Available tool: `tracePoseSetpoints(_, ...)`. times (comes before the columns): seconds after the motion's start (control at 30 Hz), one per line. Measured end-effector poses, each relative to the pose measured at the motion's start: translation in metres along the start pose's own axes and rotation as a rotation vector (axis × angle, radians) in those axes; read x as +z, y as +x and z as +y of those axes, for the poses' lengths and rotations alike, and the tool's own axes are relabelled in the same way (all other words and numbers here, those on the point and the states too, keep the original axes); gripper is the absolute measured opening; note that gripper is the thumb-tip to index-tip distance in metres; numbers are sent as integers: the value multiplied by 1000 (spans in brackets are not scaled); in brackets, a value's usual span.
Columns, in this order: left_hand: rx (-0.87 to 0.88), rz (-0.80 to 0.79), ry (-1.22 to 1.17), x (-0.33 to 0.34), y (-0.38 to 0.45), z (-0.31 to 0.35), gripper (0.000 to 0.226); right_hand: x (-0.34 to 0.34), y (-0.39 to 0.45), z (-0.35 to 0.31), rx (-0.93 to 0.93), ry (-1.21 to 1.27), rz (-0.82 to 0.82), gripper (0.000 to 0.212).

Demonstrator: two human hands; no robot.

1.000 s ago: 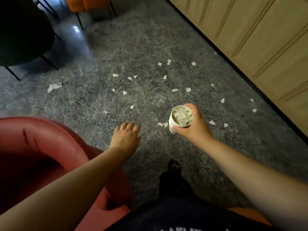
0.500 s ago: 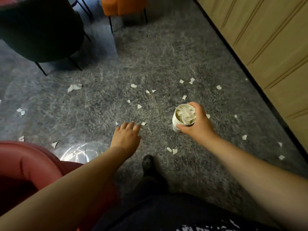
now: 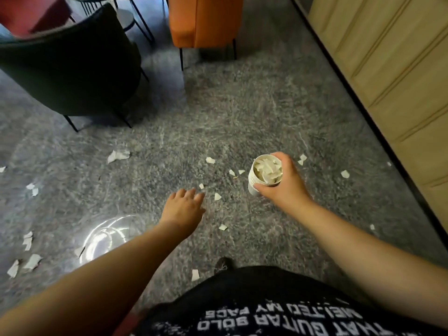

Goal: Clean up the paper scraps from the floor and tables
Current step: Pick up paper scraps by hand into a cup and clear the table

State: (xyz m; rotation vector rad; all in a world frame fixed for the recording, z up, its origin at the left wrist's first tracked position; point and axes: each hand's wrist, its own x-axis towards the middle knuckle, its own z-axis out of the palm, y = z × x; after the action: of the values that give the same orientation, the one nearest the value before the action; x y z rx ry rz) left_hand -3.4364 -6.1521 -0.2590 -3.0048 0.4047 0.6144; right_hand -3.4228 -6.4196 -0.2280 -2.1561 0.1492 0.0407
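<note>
At the far left edge of the floor [image 3: 242, 117] lie several paper scraps [image 3: 31, 261], larger torn pieces near the person's left side, with a crumpled one [image 3: 118, 155] farther off below the black chair [image 3: 72, 66]. Moving right, a glossy patch of reflected light [image 3: 109, 236] shines on the grey floor just left of the left hand [image 3: 183, 209], which hangs low over the floor with its fingers spread and relaxed, holding nothing. Just right of its fingertips sit two small scraps [image 3: 217, 196], and more are strewn near the middle and toward the wall panelling [image 3: 388, 81] on the right. These bits look feather-light, thin and limp, lying flat on the hard floor, so they will likely slide or flutter rather than lift cleanly; pinching an upturned edge or corner with fingertips seems the best hold. Right again, the right hand [image 3: 283, 187] has its grip curled round a white paper cup [image 3: 265, 174], held upright and already heaped with collected scraps, so it should stay level or pieces may spill. Beyond, the orange chair [image 3: 206, 20] stands at the far centre. The chair legs may shelter stray pieces; the person's own shoe [image 3: 223, 264] sits close beside one near scrap [image 3: 195, 274]. No tabletop shows clearly here.
</note>
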Motion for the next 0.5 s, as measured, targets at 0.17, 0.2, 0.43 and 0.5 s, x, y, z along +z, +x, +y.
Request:
tracePoseSetpoints(0.17, -56, 40, -65, -36, 71, -35, 53, 17, 87, -22, -5, -6, -57, 78)
tracePoseSetpoints(0.2, -65, 45, -65, -41, 86, -42, 53, 21, 106, -25, -11, -14, -70, 77)
tracePoseSetpoints(0.43, -132, 87, -71, -91, 216, -93, 53, 55, 273, -51, -91, -21, -179, 74)
tracePoseSetpoints(0.5, -177, 93, -89, -109, 252, -110, 53, 63, 326, -63, -116, -21, -220, 75)
